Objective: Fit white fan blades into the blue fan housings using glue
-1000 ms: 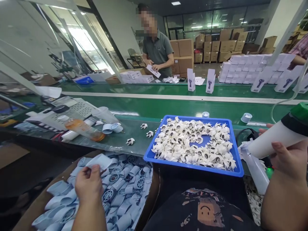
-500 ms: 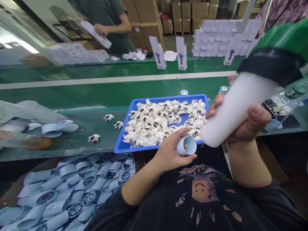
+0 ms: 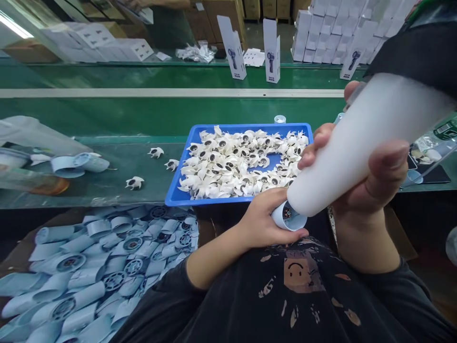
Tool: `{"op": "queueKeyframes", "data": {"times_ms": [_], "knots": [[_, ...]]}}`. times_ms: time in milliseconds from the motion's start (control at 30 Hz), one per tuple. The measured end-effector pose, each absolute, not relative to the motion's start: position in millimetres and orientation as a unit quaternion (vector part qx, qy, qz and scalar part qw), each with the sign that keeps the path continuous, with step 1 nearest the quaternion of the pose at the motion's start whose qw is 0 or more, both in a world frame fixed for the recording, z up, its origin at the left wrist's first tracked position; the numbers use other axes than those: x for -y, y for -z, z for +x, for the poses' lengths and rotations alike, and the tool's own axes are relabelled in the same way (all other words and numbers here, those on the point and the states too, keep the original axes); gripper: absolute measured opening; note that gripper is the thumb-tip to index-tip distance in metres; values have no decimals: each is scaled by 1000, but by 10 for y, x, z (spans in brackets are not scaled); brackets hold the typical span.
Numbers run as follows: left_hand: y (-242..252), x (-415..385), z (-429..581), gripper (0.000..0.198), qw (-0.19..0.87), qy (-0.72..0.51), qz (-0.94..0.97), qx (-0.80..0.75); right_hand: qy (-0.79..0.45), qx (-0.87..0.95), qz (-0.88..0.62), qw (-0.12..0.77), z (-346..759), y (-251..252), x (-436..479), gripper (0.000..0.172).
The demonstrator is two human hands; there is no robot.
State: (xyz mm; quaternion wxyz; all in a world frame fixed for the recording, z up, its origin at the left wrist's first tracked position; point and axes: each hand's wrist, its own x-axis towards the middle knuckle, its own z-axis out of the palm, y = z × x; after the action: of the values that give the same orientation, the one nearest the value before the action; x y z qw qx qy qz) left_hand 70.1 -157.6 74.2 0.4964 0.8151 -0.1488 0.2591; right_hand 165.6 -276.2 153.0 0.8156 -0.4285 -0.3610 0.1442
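My left hand (image 3: 262, 219) is wrapped round a light blue cylindrical housing (image 3: 298, 223), its open mouth facing up with a small dark and copper part inside. My right hand (image 3: 371, 176) grips a large white cylinder (image 3: 332, 157) with a black collar, held at a slant. The cylinder's rounded lower end overlaps the housing's rim; whether they touch is unclear. Behind my left hand stands a blue tray (image 3: 174, 190) full of white fan impellers (image 3: 224, 166).
Many light blue housings (image 3: 85, 276) fill a container at lower left. Loose impellers (image 3: 134, 183) lie left of the tray. Two upright printed boxes (image 3: 272, 52) and stacked white boxes (image 3: 321, 38) stand across the green bench (image 3: 135, 114). A person's arm (image 3: 164, 4) shows at the top.
The white cylinder has moved down and left until its end overlaps the housing. My left hand has shifted slightly right with the housing. The view has tilted downward.
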Motion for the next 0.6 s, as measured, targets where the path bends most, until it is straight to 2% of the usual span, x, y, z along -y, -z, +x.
{"op": "queueKeyframes", "data": {"times_ms": [100, 233, 367, 467, 533, 600], "knots": [[-731, 1577, 701, 36, 497, -262, 813, 150, -161, 354, -402, 829, 1653, -1522, 2765, 26], [-711, 1598, 714, 36, 500, -252, 815, 150, -151, 343, -426, 823, 1668, -1516, 2776, 29], [-742, 1613, 699, 45, 520, -227, 810, 147, -159, 335, -465, 804, 1687, -1531, 2773, 40], [-764, 1515, 641, 66, 541, -93, 826, 129, -151, 285, -470, 821, 1723, -1535, 2810, 53], [-718, 1349, 591, 78, 513, -28, 854, 83, -122, 243, -478, 835, 1788, -1503, 2890, 63], [-607, 1109, 546, 74, 477, -52, 877, 22, -69, 220, -504, 833, 1888, -1432, 3014, 68]]}}
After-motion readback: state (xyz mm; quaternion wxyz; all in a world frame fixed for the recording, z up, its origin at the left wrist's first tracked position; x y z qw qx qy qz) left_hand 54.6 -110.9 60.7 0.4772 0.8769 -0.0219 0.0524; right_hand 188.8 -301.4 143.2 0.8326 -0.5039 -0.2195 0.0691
